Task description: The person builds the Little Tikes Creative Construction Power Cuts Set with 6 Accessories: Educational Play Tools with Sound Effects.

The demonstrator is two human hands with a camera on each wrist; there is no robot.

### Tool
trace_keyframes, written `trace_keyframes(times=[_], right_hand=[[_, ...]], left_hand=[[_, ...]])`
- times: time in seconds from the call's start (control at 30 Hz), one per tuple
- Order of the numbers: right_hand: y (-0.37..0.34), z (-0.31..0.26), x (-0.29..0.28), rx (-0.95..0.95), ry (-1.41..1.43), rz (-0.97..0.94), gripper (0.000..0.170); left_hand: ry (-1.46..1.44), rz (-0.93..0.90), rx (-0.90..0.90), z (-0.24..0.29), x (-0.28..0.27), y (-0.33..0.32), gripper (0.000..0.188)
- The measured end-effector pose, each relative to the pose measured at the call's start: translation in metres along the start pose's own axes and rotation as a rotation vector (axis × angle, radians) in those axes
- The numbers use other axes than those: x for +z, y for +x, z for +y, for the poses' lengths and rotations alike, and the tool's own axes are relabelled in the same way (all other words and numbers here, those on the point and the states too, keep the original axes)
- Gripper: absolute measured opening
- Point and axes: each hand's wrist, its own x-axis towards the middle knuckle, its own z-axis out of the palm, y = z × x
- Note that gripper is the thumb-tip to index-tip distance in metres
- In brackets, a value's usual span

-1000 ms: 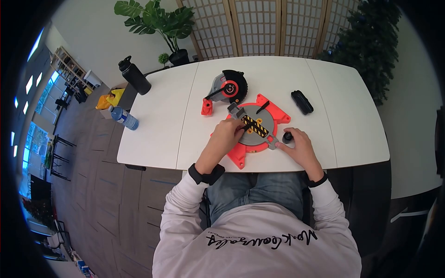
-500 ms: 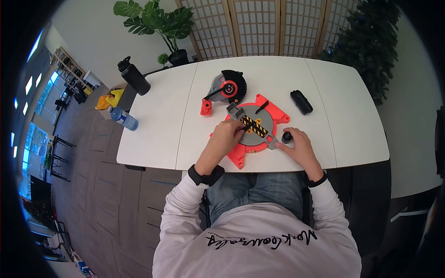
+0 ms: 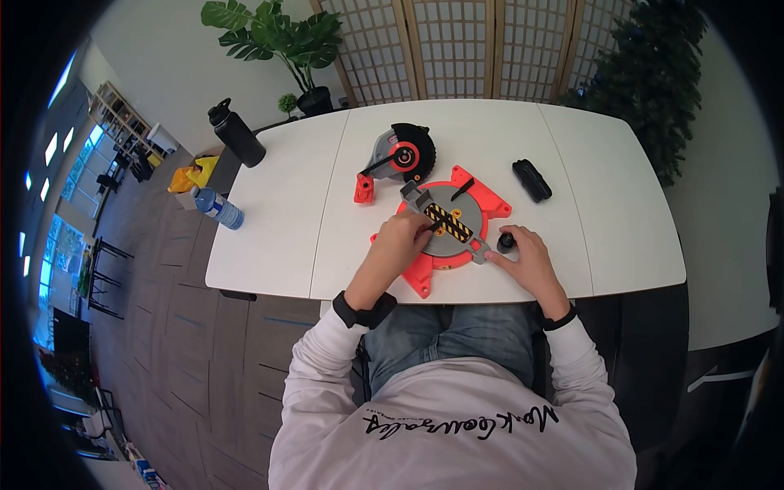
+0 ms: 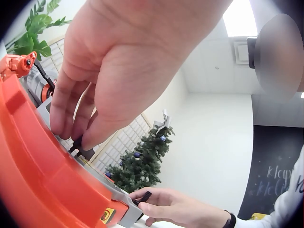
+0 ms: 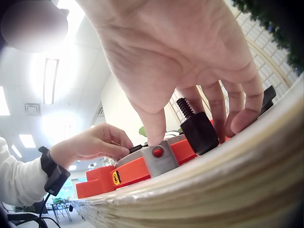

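Observation:
An orange-red toy saw base [image 3: 488, 196] with a round grey turntable [image 3: 472, 214] lies before the person. Across the turntable runs a grey bar with a black-and-yellow striped plate [image 3: 459, 232]. My left hand [image 3: 394, 249] pinches a small black piece [image 4: 85, 151] low over the turntable, partly hidden by the fingers. The thumb of my right hand [image 3: 532, 265] rests on the grey bar end [image 5: 160, 164] at the near right. Between that thumb and the extended fingers stands a black threaded knob [image 5: 200, 134], screw end up and tilted, on the table.
Behind the base sits a grey-and-black toy saw head [image 3: 400, 157] with an orange foot. A black case-like object [image 3: 532, 180] lies at the right. On the left stand a black flask [image 3: 238, 135] and a plastic water bottle [image 3: 219, 208], near the white table's [image 3: 273, 237] edge.

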Motion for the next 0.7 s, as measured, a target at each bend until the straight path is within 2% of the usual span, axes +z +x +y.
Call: trace_keyframes(times=[0.1, 0.7], right_hand=[[0.000, -0.002, -0.004, 0.048, 0.050, -0.055, 0.057], [0.000, -0.002, -0.002, 0.041, 0.042, -0.041, 0.057]], left_hand=[[0.010, -0.015, -0.011, 0.003, 0.000, 0.001, 0.019], [-0.025, 0.046, -0.043, -0.013, -0.024, 0.005, 0.019]])
